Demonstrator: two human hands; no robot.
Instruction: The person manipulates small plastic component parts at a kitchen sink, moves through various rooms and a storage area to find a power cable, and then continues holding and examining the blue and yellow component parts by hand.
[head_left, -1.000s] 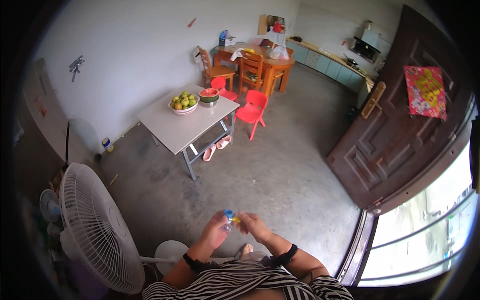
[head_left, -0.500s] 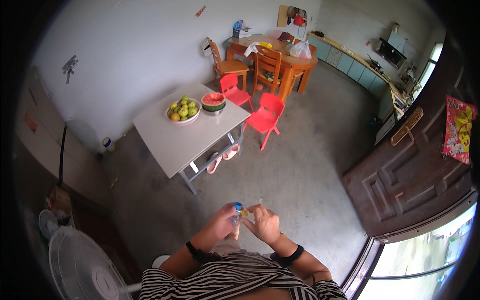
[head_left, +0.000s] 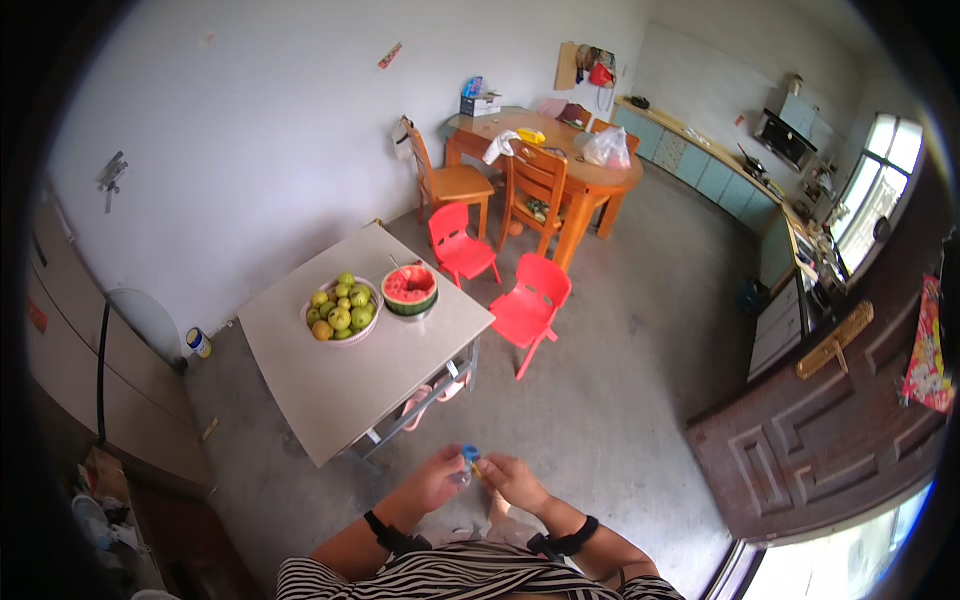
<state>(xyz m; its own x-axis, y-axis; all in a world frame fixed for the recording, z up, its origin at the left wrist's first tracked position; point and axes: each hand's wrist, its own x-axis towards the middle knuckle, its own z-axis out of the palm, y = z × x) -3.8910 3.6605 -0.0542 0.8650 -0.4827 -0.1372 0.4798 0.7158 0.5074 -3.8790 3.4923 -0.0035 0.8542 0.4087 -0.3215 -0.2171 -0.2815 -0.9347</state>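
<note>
Low in front of me, my left hand point(head_left: 436, 478) is closed round a small clear bottle point(head_left: 470, 455) with a blue top. My right hand point(head_left: 515, 483) presses close against it from the right, its thumb and fingers pinched by the blue top. A small yellow bit point(head_left: 478, 467) shows between the two hands, at the fingertips of the right. I cannot make out exactly what it is. Fingers cover most of the bottle's body.
A grey table point(head_left: 400, 345) ahead holds a bowl of green fruit point(head_left: 343, 308) and a cut watermelon point(head_left: 409, 288). Beyond it are red chairs point(head_left: 530, 300) and a wooden dining table point(head_left: 590, 172). An open brown door point(head_left: 800, 440) stands at right.
My right hand has come in from the right, up to the bottle's blue top. The view has tilted, so the room sits lower; the fan at the left has mostly left the picture.
</note>
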